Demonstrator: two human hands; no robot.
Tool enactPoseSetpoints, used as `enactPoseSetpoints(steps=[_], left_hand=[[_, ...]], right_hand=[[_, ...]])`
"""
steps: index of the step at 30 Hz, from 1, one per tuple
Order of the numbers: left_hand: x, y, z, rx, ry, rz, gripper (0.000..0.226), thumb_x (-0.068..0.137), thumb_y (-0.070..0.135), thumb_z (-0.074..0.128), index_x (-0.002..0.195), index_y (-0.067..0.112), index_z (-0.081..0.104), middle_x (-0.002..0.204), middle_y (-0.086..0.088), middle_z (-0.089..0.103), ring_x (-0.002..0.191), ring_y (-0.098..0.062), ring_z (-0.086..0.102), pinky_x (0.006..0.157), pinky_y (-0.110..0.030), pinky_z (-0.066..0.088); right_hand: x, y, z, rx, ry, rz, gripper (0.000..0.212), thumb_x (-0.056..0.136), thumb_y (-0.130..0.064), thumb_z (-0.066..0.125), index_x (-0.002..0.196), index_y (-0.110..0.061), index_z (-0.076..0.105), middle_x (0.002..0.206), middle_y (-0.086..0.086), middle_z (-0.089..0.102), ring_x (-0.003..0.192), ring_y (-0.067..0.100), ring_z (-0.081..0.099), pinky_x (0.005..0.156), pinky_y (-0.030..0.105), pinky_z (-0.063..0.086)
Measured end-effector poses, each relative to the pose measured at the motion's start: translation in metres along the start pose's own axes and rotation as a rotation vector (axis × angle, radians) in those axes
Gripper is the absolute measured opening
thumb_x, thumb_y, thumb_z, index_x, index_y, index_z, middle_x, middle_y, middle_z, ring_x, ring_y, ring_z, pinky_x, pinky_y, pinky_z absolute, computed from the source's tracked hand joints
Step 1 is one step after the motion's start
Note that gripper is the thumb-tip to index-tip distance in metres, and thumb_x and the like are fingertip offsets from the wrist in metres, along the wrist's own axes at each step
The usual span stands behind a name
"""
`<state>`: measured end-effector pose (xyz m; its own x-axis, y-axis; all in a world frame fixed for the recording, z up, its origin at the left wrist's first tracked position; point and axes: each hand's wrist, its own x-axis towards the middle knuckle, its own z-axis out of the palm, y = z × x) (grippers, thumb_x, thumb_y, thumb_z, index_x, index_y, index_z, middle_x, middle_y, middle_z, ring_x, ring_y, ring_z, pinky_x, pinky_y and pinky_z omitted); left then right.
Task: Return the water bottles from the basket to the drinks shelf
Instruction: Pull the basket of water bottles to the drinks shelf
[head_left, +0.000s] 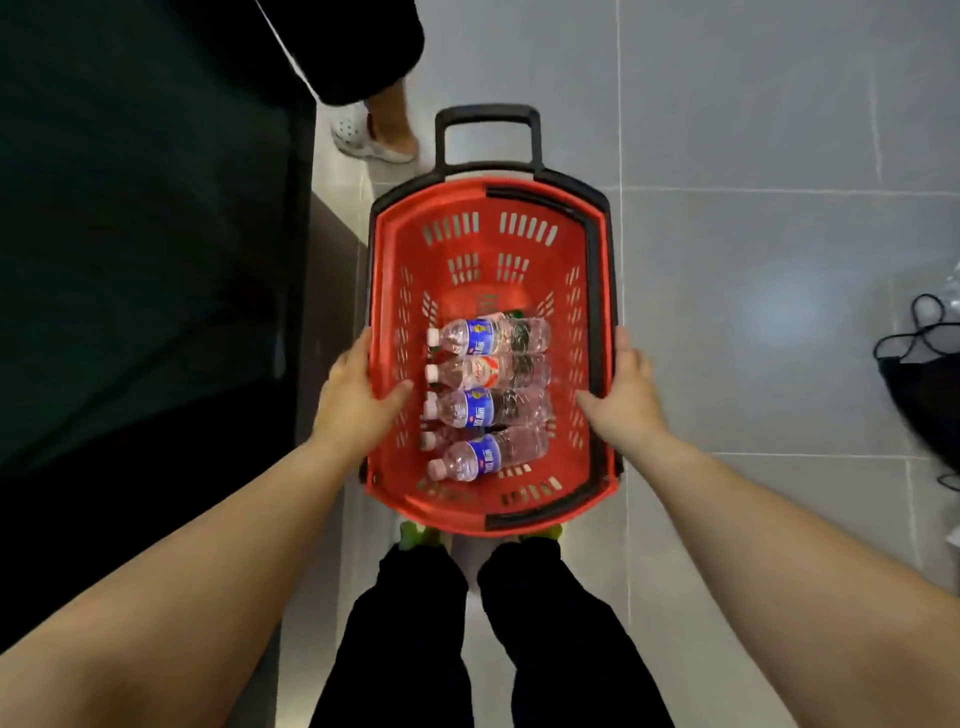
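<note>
A red plastic basket (488, 208) with black trim and a black pull handle (488, 117) hangs in front of me over the tiled floor. Several clear water bottles lie side by side on its bottom, caps to the left; most carry blue labels (480, 336), one a red and white label (485, 371). My left hand (358, 400) grips the basket's left rim, thumb inside the wall. On the right rim my right hand (626, 395) holds the edge the same way.
A dark shelf unit or counter (145, 260) fills the left side. Another person's leg and white shoe (374, 140) stand just beyond the basket, at its far left. A black bag (924, 374) lies on the floor at the right edge. Grey floor tiles (753, 156) stretch to the right.
</note>
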<state>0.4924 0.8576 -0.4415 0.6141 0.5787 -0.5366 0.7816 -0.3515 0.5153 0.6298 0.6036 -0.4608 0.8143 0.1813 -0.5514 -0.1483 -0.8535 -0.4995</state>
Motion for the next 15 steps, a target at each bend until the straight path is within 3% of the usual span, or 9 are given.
enactPoseSetpoints(steps=[3,7,9,15], left_hand=[[0.037,-0.025,0.024,0.012,0.024,-0.031,0.097,0.083,0.037,0.071,0.153,0.033,0.005,0.152,-0.012,0.030,0.134,-0.031,0.040,0.109,-0.042,0.035],[0.067,-0.046,0.044,-0.035,0.066,-0.029,0.103,0.081,0.036,0.073,0.153,0.034,0.000,0.146,-0.011,0.043,0.126,-0.030,0.051,0.099,-0.035,0.040],[0.074,-0.050,0.049,-0.083,0.095,-0.029,0.100,0.082,0.033,0.073,0.153,0.035,0.003,0.140,-0.008,0.052,0.121,-0.027,0.056,0.094,-0.030,0.039],[0.069,-0.035,0.052,-0.129,0.254,-0.026,0.080,0.082,0.033,0.069,0.149,0.036,0.025,0.139,0.000,0.055,0.122,-0.022,0.056,0.094,-0.026,0.036]], right_hand=[[0.029,0.016,0.028,0.102,0.095,0.023,0.093,0.079,-0.032,0.067,0.148,-0.031,0.004,0.144,0.011,0.037,0.130,0.030,0.040,0.107,0.048,0.037],[0.049,0.030,0.045,0.066,0.213,0.062,0.094,0.081,-0.037,0.062,0.144,-0.044,-0.007,0.136,0.010,0.050,0.111,0.033,0.057,0.090,0.042,0.046],[0.054,0.035,0.047,0.057,0.230,0.034,0.090,0.082,-0.037,0.061,0.144,-0.045,-0.003,0.131,0.008,0.055,0.107,0.031,0.060,0.088,0.038,0.047],[0.046,0.038,0.040,0.183,0.203,0.012,0.082,0.084,-0.031,0.061,0.147,-0.039,0.009,0.127,0.003,0.056,0.110,0.023,0.058,0.095,0.044,0.049]])
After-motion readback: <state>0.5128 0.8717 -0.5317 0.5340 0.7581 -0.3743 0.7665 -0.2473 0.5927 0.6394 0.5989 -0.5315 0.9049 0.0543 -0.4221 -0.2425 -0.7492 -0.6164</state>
